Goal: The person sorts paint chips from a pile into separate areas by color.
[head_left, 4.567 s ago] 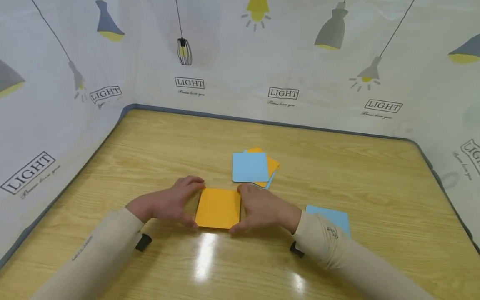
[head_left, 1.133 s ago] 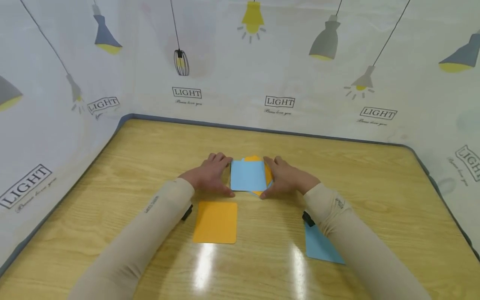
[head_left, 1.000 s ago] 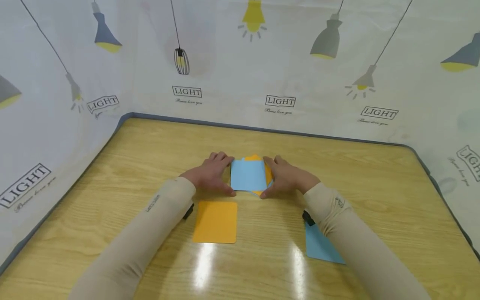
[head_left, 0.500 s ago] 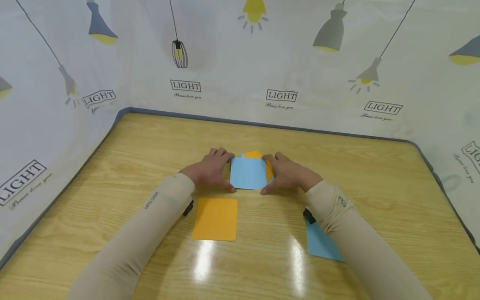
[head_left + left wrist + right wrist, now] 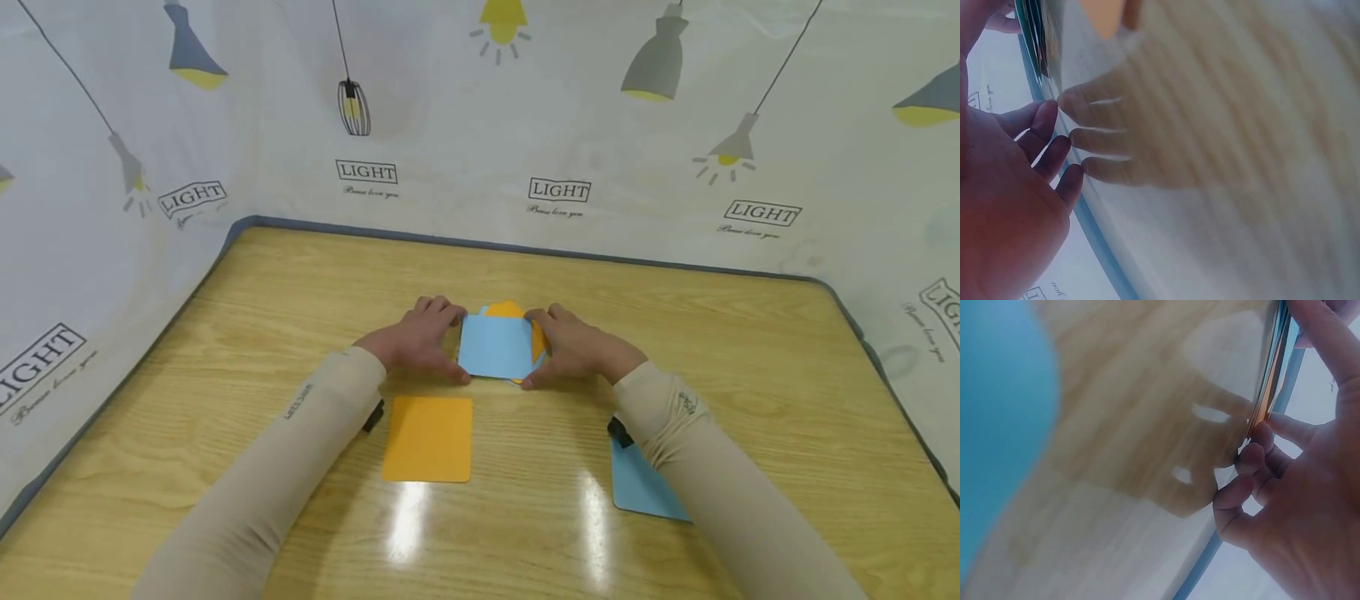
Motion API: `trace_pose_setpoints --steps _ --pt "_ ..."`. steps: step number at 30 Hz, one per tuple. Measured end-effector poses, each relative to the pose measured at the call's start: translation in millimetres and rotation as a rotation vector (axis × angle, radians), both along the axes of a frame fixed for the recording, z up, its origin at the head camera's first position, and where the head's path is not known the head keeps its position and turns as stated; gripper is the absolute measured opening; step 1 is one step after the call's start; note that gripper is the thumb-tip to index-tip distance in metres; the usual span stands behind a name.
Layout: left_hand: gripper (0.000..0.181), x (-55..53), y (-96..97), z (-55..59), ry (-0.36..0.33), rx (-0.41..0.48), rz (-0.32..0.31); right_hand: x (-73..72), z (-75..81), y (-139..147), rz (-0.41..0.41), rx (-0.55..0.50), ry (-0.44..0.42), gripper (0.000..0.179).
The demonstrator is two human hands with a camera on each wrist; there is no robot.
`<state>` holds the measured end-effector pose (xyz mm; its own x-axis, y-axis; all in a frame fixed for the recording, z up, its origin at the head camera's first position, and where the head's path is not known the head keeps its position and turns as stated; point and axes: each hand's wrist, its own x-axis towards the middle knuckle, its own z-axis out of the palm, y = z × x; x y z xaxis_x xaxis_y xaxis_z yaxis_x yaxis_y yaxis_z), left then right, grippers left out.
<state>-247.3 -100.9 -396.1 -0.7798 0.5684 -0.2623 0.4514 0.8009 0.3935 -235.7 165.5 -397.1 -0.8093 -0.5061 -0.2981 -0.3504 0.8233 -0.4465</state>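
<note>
A light blue square card (image 5: 495, 346) tops a small pile near the table's middle. Beneath it, an orange card (image 5: 504, 309) and another blue one stick out askew at the back and right. My left hand (image 5: 420, 337) grips the pile's left side, forefinger at the far corner, thumb at the near one. Opposite, my right hand (image 5: 577, 343) spans the right side the same way. The right wrist view shows the pile's layered edge (image 5: 1266, 387) against the fingers; its far part is hidden by the hand.
An orange square card (image 5: 427, 439) lies flat in front of the pile. Farther right, a blue card (image 5: 645, 483) is partly covered by the right sleeve. The wooden table (image 5: 315, 283) ends at a curtain printed with lamps.
Since the earliest frame, both hands have left the orange card on the table and moved forward to the blue-topped pile. Over the last second they stay almost still there.
</note>
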Motion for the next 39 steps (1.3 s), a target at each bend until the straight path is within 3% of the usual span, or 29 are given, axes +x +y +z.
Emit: trace_pose_setpoints --steps 15,24,32,39 --pt "0.098 3.1 -1.7 7.5 0.013 0.002 -0.009 0.5 3.1 0.8 0.007 -0.026 0.016 0.104" --pt "0.097 4.2 0.8 5.1 0.001 0.066 -0.021 2.2 4.6 4.6 -0.003 -0.023 0.013 0.105" --pt "0.097 9.0 -0.3 -0.6 -0.084 0.179 0.001 7.2 8.6 11.8 -0.008 -0.164 -0.019 0.103" --pt "0.094 21.4 4.3 8.2 -0.085 0.356 -0.030 28.1 22.2 32.0 -0.039 -0.356 -0.031 0.098"
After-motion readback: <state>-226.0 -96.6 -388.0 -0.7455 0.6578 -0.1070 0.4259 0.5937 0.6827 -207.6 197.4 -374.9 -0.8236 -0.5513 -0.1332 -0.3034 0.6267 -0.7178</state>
